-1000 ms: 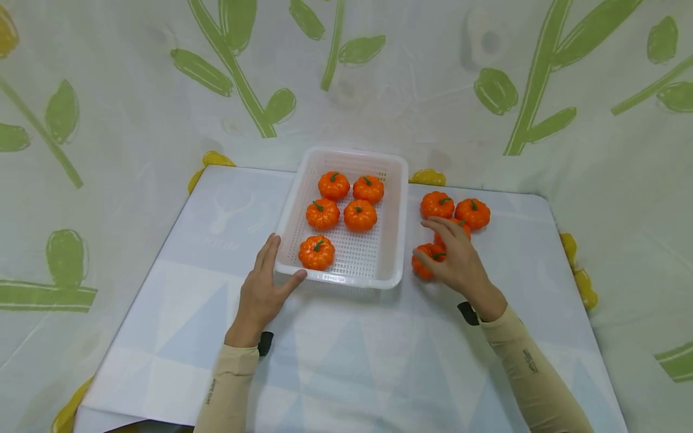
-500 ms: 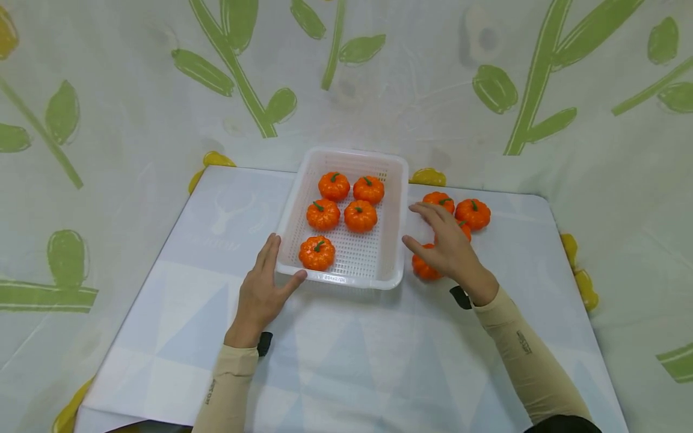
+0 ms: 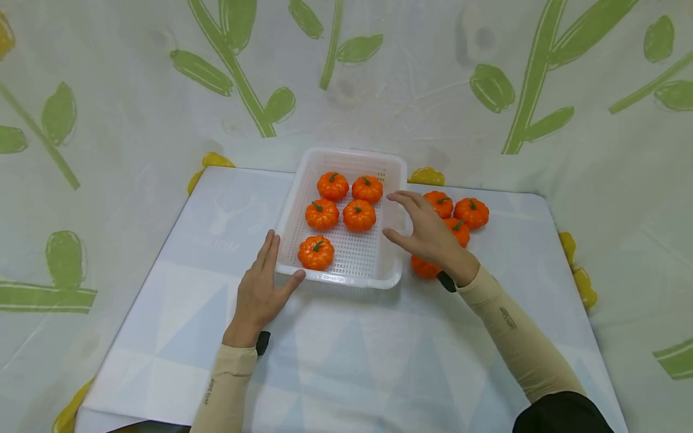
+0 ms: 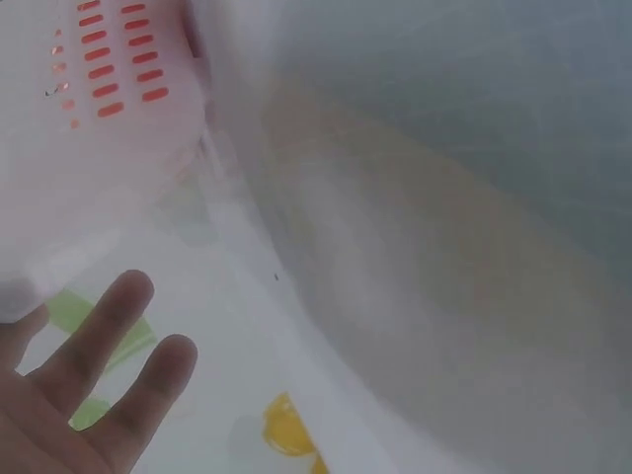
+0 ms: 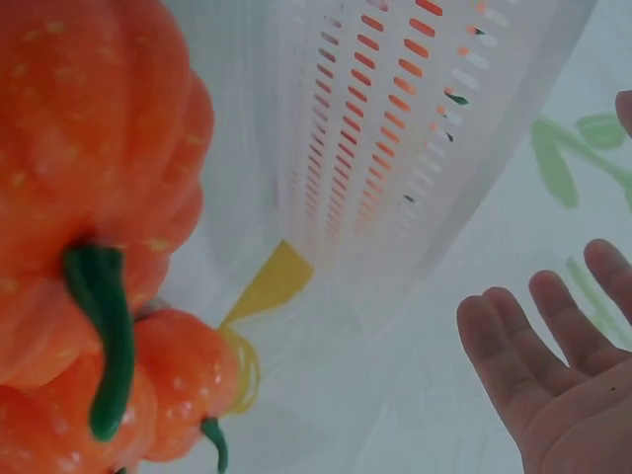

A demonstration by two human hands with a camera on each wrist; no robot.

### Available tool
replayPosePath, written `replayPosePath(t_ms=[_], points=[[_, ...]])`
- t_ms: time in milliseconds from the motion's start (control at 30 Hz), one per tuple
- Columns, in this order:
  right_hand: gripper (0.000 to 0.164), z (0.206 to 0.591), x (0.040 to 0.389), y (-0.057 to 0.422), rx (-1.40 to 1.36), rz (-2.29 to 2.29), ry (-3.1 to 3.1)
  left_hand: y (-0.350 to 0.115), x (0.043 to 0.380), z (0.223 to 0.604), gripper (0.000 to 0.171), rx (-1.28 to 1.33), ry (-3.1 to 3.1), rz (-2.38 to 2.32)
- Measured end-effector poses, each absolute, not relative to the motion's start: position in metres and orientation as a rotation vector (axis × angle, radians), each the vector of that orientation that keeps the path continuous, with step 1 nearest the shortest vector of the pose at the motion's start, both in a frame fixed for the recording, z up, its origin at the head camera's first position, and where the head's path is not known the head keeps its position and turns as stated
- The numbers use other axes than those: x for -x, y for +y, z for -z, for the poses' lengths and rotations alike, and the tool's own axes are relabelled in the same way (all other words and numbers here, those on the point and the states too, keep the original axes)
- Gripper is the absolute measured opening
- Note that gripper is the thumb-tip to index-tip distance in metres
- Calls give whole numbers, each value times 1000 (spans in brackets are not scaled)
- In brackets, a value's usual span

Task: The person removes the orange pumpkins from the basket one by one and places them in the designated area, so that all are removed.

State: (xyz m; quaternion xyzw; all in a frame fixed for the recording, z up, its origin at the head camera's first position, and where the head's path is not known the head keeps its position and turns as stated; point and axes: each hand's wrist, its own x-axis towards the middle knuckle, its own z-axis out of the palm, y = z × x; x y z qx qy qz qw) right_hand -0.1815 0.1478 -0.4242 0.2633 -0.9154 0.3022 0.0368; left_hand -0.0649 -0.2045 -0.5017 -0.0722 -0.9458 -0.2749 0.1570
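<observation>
A white plastic basket [image 3: 373, 281] with perforated walls holds several small orange pumpkins [image 3: 360, 215] with green stems. My left hand [image 3: 261, 299] is at the basket's front left corner, its fingers straight along the outside and the thumb at the front rim. Over the basket's right rim, my right hand [image 3: 430, 237] reaches in with fingers spread and nothing in them. The right wrist view shows its palm [image 5: 583, 425] bare, beside the basket wall. Right of the basket lies a group of several more pumpkins [image 3: 471, 213], partly covered by the right hand and wrist.
The basket stands near the back edge of a table with a pale blue and white cloth [image 3: 335, 361]. Behind the table hangs a light curtain [image 3: 406, 90] printed with green stems and leaves. Dark bands sit at both wrists.
My right hand has moved left, from above the loose pumpkins to over the basket's right rim, empty throughout the latest frames. The left hand, basket and pumpkins have stayed in place.
</observation>
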Motion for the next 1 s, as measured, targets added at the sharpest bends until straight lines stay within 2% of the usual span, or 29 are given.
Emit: replayPosePath(t_ms=[467, 833, 1000], points=[[79, 421, 212, 125, -960, -965, -2842, -204, 65, 497, 94, 199, -2753, 791], [79, 438, 232, 97, -960, -972, -2932, -204, 64, 498, 94, 175, -2746, 808], [89, 443, 238, 90, -936, -958, -2946, -203, 65, 498, 95, 181, -2755, 802]])
